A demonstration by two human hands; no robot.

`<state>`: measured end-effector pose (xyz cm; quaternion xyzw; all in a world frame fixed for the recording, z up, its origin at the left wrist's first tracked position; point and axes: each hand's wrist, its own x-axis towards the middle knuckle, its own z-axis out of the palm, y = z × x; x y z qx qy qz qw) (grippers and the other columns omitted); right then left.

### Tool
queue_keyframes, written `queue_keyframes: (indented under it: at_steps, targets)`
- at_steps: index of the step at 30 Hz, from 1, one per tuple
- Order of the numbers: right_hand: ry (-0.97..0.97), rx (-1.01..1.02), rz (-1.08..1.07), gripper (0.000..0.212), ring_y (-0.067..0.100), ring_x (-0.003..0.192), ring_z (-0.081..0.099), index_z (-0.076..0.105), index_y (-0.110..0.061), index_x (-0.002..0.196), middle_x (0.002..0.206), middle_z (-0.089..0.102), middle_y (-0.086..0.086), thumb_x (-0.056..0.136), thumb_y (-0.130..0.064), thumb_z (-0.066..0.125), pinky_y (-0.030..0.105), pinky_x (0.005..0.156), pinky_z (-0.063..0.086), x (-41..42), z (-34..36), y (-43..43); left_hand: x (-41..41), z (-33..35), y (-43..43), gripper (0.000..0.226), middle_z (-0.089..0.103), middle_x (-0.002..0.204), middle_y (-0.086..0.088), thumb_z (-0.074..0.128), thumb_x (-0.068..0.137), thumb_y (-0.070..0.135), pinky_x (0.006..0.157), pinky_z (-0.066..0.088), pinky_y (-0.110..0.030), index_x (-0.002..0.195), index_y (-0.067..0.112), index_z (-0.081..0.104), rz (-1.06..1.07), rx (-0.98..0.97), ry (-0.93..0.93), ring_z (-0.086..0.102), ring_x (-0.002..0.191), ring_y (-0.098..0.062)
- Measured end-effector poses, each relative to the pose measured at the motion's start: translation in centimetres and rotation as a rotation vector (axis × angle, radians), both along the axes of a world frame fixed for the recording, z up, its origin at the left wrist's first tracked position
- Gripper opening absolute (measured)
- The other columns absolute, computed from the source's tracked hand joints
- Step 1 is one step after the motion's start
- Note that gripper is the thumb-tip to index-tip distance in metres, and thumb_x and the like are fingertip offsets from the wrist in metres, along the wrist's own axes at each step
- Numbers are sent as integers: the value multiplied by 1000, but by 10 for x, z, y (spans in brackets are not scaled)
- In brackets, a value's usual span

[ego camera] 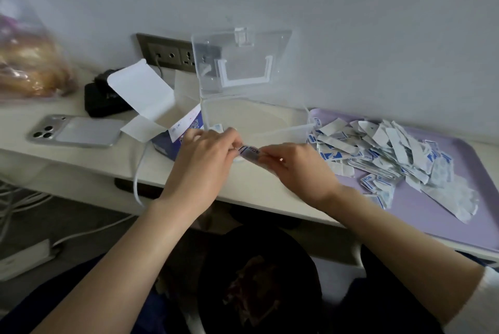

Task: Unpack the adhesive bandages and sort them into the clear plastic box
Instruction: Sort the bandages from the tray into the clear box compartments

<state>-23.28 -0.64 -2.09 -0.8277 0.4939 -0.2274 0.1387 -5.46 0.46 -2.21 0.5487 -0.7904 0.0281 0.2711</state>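
Head view, looking down onto a pale desk (248, 185). At centre, one wrapped adhesive bandage (249, 151), pinched at its left end by the left hand (205, 150) and at its right end by the right hand (294, 166), fingers of both curled onto it. Long axis running left to right, dipping slightly toward the right, blurred. Directly beyond it, away from the body, the clear plastic box (270, 117), lid (240, 61) standing open against the wall, front wall just behind the fingertips. Both hands about equally near, the left closer to the corner holding a small pale piece, possibly a bandage. Probably next: peeling the wrapper apart, then a short reach forward over the front wall. Just beside the box on the left, an opened blue-and-white carton (172, 128). On the right, a lilac tray (445, 212) heaped with torn wrappers (378, 150). Blue print on bandage, carton and scraps, some red on the carton, none of it legible.
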Motion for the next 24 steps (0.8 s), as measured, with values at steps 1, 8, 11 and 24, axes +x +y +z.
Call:
queue_keyframes:
  at_steps: [1,8,11,24]
  targets:
    - [-40,-18,-23,38,23,59,36,55,-18,67,58,42,1,91,-46,49,41,58,45,2,4,-5,4,0,-2,16,64,77,1,70,79,8,76,26,-28,86,14,57,24,-4,15,60,71,-25]
    - [-282,-38,-187,39,11,55,22,43,-6,54,51,30,4,86,-25,52,24,50,23,17,38,-62,19,-5,-21,8,59,99,-1,59,89,20,76,32,-32,93,13,63,118,109,-16,58,91,-24]
    - [-135,125,-222,38,9,48,23,38,-14,54,51,27,3,86,-19,57,19,42,23,26,30,-92,21,-1,-25,12,56,100,1,52,93,21,77,26,-26,91,15,63,142,145,17,54,92,-20]
    - [258,702,-364,19,22,65,60,56,-5,92,69,59,7,82,-15,68,22,60,50,72,2,-134,32,9,-31,12,47,108,5,52,93,33,86,26,-25,97,23,59,88,251,-44,43,107,-15]
